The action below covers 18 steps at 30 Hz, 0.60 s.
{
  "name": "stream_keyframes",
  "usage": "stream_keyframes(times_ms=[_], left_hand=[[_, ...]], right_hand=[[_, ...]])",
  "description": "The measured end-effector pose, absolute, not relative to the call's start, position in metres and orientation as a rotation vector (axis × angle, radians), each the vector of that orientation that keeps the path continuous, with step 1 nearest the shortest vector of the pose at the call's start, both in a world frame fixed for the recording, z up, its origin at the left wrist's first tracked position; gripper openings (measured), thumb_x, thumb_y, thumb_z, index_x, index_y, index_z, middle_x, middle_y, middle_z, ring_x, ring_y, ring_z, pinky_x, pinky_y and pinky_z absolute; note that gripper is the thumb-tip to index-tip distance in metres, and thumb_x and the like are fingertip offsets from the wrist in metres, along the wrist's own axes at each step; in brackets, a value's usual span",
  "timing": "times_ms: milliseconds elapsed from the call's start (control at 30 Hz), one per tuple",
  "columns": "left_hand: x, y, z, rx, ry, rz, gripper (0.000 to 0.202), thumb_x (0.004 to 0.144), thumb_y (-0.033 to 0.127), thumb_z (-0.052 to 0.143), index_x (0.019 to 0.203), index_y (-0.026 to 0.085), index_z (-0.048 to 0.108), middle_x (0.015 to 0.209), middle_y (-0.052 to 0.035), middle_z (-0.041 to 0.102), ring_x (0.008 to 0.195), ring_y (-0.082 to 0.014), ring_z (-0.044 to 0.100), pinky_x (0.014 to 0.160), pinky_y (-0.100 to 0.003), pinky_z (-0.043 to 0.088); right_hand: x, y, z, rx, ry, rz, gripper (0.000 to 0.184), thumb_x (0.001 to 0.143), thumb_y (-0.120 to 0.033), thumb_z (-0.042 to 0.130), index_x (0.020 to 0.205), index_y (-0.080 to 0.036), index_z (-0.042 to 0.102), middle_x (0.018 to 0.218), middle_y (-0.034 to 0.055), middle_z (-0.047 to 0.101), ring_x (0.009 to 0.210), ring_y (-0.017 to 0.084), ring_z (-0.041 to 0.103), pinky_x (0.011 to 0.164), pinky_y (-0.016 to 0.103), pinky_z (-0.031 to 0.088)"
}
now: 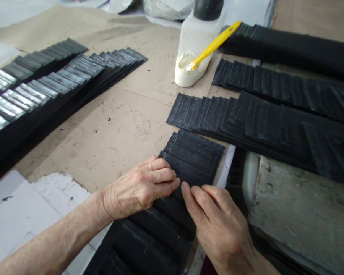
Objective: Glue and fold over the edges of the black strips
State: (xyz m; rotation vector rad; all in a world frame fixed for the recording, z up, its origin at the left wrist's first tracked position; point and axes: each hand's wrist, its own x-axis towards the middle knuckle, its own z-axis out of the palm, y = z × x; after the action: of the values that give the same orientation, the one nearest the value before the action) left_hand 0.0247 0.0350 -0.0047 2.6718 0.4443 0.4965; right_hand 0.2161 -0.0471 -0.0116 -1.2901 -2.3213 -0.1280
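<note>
A row of overlapping black leather-like pieces runs from the bottom of the view up to the middle. My left hand comes in from the left, its fingers curled and pressed together on one of these pieces. Opposite it, my right hand pinches at the same piece, thumb and fingers closed. The two sets of fingertips almost meet at the edge of that piece. Part of the piece is hidden under the fingers.
A white bottle holds glue in its side opening, with a yellow brush resting there. Shiny black strips fan out at left. More black stacks lie at right, above a worn pale surface. White sheets lie lower left.
</note>
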Motion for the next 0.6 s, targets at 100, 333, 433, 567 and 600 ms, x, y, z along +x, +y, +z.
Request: stream_keyframes(times_ms=[100,333,433,567,600], left_hand=[[0.024,0.036,-0.005,2.678,0.435,0.488,0.029,0.092,0.014,0.032,0.109,0.008,0.055,0.096,-0.0097,0.06,0.091,-0.0198,0.05,0.079,-0.035,0.046],[0.019,0.043,-0.011,2.623,0.359,0.493,0.033,0.092,0.016,0.031,0.112,0.007,0.055,0.1,-0.0111,0.058,0.093,-0.0195,0.047,0.085,-0.034,0.044],[0.018,0.042,-0.014,2.599,0.367,0.512,0.033,0.091,0.014,0.03,0.112,0.008,0.055,0.099,-0.0109,0.058,0.093,-0.0188,0.046,0.086,-0.033,0.043],[0.018,0.041,-0.015,2.578,0.368,0.516,0.035,0.093,0.019,0.027,0.113,0.008,0.054,0.099,-0.0119,0.058,0.094,-0.0195,0.046,0.087,-0.035,0.042],[0.018,0.04,-0.016,2.578,0.369,0.519,0.036,0.093,0.019,0.026,0.114,0.008,0.054,0.099,-0.012,0.058,0.094,-0.0197,0.046,0.087,-0.035,0.042]], right_hand=[[0.22,-0.048,-0.012,-1.266,-2.321,-0.071,0.024,0.084,-0.005,0.051,0.105,-0.002,0.063,0.087,0.0084,0.064,0.08,0.018,0.051,0.069,0.031,0.048],[0.235,-0.059,-0.017,-1.205,-2.367,-0.027,0.028,0.087,-0.003,0.045,0.111,0.0,0.059,0.095,0.0106,0.061,0.091,0.02,0.05,0.078,0.032,0.048],[0.244,-0.066,-0.024,-1.2,-2.365,-0.015,0.03,0.086,-0.001,0.045,0.113,0.0,0.057,0.097,0.011,0.06,0.093,0.02,0.049,0.081,0.032,0.046],[0.259,-0.078,-0.029,-1.234,-2.34,0.0,0.028,0.085,0.0,0.046,0.109,-0.002,0.059,0.095,0.0101,0.06,0.093,0.019,0.051,0.082,0.032,0.045],[0.262,-0.079,-0.028,-1.26,-2.322,0.019,0.026,0.085,-0.001,0.046,0.105,-0.004,0.061,0.093,0.0089,0.061,0.091,0.018,0.052,0.082,0.031,0.045]])
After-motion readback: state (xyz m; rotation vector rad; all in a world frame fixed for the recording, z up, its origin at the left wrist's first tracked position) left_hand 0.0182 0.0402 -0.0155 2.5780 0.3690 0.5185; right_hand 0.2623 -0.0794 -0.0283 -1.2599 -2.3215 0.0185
